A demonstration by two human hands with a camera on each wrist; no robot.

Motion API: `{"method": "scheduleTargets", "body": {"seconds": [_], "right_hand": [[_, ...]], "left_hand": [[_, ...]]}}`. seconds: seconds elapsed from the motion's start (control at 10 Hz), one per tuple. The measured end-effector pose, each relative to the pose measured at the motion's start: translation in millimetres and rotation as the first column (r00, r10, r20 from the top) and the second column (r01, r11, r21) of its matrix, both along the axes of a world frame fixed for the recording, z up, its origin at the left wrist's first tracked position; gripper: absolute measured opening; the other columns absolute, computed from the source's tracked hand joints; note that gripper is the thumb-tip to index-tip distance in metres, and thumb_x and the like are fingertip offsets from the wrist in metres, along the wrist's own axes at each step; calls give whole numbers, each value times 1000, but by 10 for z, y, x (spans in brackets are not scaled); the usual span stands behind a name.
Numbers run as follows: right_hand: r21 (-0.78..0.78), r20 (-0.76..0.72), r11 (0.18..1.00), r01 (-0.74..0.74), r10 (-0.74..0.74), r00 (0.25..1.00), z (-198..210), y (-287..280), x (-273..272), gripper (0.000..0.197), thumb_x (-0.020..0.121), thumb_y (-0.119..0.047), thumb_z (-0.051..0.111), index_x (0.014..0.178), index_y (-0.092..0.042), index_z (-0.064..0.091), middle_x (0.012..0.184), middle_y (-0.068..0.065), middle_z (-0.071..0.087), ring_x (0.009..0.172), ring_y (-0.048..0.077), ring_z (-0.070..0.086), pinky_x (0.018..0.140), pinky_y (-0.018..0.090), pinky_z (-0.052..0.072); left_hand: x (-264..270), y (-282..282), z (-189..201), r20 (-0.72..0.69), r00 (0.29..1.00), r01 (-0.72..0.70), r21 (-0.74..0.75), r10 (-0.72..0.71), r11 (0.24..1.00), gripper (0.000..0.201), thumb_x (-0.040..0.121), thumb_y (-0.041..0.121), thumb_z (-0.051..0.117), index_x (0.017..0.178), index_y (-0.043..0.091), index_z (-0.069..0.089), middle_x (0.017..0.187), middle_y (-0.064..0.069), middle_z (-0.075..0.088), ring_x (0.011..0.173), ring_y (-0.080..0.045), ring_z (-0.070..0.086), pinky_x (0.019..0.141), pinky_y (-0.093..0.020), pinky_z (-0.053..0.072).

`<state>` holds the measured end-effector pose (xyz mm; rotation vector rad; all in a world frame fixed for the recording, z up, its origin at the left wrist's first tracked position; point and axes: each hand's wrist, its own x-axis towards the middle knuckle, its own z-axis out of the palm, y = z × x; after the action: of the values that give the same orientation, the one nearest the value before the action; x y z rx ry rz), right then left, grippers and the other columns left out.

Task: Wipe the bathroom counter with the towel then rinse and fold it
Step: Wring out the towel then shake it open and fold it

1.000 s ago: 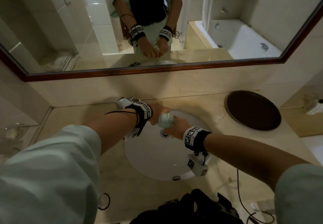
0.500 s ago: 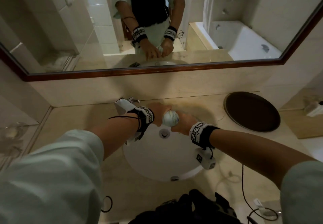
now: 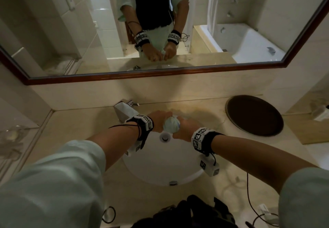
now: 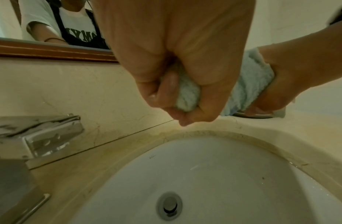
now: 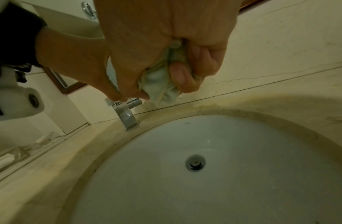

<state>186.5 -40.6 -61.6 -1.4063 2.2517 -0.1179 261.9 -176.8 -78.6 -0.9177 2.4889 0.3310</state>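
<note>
In the head view both hands meet above the back half of the white sink, with a pale blue cloth rolled into a short, thick rope between them. Its long axis runs level from left to right across the body. The left hand is curled round one end and the right hand round the other, so neither is nearer than its partner. The roll hangs just behind the drain, clear of the surface, and the faucet stands beside the left wrist. In the left wrist view the left hand is a tight fist on the cloth. A terry end bulges out under its fingers, and the roll leads off to the right into the right hand, with the basin directly below. In the right wrist view the right hand is likewise fisted on the cloth, a crumpled tail poking out beneath the fingers. A small glint at its tip may be a drop. This looks like wringing: the twist would have to be opposite turns about that left-to-right axis, with the roll held over the basin.
</note>
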Motion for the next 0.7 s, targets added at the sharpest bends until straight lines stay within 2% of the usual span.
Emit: {"method": "scheduleTargets", "body": {"seconds": [0.1,0.2,0.3,0.4,0.5,0.6,0.7], "right_hand": [[-14,9,1000,-10,11,1000,-35,45,-18,66,83,-41,66,137,-14,38,123,10,58,104,29,59,83,32,48],[-28,21,999,-22,23,1000,-61,83,-58,60,78,-46,67,124,-16,43,109,8,61,91,28,60,76,33,49],[-20,29,999,-29,30,999,-50,94,-90,59,75,-49,68,120,-19,44,105,5,61,82,23,56,72,31,48],[-8,28,997,-71,71,997,-30,101,-116,60,74,-49,67,120,-17,44,106,5,59,80,22,56,71,31,48],[-7,21,992,-129,130,991,-12,115,-147,59,74,-52,65,118,-17,46,108,3,57,77,21,54,69,33,48],[-7,33,991,-131,131,991,-1,135,-175,58,74,-52,66,117,-18,46,106,2,58,82,22,58,76,36,53],[-27,44,991,-128,129,991,1,158,-220,54,75,-48,68,113,-17,46,100,2,58,85,23,61,77,37,55]], "left_hand": [[284,229,312,-153,982,107,-50,-113,993,51,84,14,66,130,21,48,124,-4,58,109,-22,57,54,-16,30],[246,247,254,-179,978,107,-31,-111,994,53,84,12,65,134,17,46,128,-8,55,114,-26,55,75,-23,37],[219,306,303,-150,985,87,-33,-91,996,54,84,12,66,134,16,45,129,-9,55,114,-27,55,85,-30,42],[212,357,369,-109,992,59,-43,-63,997,54,84,8,66,134,12,46,129,-10,55,116,-28,55,88,-30,43],[177,454,463,-49,997,66,-8,-66,998,58,84,15,70,136,9,44,131,-10,55,117,-25,56,90,-29,44],[162,491,520,-71,993,99,-5,-99,995,54,81,12,72,127,11,46,124,-11,58,111,-29,59,86,-38,46],[194,507,529,-127,986,111,-18,-112,994,48,78,4,70,119,12,48,116,-12,59,104,-31,59,79,-40,45]]}}
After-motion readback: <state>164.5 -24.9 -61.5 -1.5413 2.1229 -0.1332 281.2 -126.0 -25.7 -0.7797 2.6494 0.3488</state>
